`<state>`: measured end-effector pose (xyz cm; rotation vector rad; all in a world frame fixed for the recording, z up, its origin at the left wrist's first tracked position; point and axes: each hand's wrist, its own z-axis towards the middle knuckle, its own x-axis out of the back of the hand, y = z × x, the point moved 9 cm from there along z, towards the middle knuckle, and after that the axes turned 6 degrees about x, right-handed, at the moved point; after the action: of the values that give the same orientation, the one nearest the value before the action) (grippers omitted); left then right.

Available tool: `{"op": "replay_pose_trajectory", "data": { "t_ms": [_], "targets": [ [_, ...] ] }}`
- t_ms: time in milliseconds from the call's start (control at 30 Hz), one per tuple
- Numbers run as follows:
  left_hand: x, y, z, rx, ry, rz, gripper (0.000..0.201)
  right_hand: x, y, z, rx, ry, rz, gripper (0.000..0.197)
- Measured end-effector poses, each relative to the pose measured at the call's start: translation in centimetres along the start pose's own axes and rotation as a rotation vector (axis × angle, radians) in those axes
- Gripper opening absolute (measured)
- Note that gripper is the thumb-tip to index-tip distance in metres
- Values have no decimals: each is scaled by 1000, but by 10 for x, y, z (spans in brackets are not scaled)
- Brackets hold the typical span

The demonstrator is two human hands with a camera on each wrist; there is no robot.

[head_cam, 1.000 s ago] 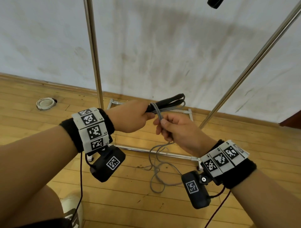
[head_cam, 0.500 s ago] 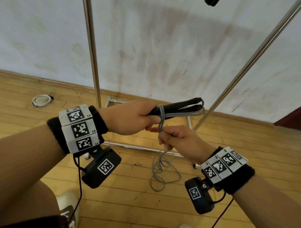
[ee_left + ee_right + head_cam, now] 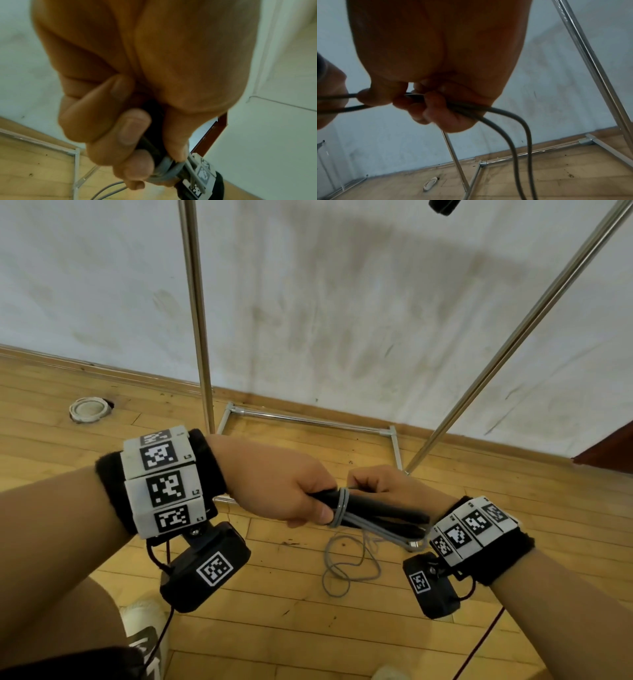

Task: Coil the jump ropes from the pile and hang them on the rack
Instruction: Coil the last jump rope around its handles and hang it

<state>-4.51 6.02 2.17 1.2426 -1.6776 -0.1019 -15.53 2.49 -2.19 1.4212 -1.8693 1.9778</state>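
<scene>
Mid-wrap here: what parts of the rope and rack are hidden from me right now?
- Rack top bar: cut off by the head view's upper edge.
- Handle near ends: inside the left hand grip.
- Rope between the right hand fingers: dark, blurred in the right wrist view.
- Pile: outside all views.

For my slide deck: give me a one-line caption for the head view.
Left hand grips black jump-rope handles while right hand winds grey cord around them.
</scene>
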Motion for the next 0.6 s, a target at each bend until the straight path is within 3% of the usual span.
{"op": "replay_pose_trajectory", "data": {
  "t_ms": [67, 200, 333, 600],
  "targets": [
    [-5, -4, 3, 49, -26, 66, 23, 1, -7, 0, 48, 4, 47, 32],
    [-15, -14, 12, 139, -30, 245, 25, 3, -10, -1, 21, 4, 216, 26],
    [-15, -27, 21, 223, 32, 348, 25, 13, -12, 2, -30, 90, 195, 46],
    [18, -41, 29, 275, 271, 297, 24, 21, -17, -3, -41, 155, 287, 22]
  ]
}}
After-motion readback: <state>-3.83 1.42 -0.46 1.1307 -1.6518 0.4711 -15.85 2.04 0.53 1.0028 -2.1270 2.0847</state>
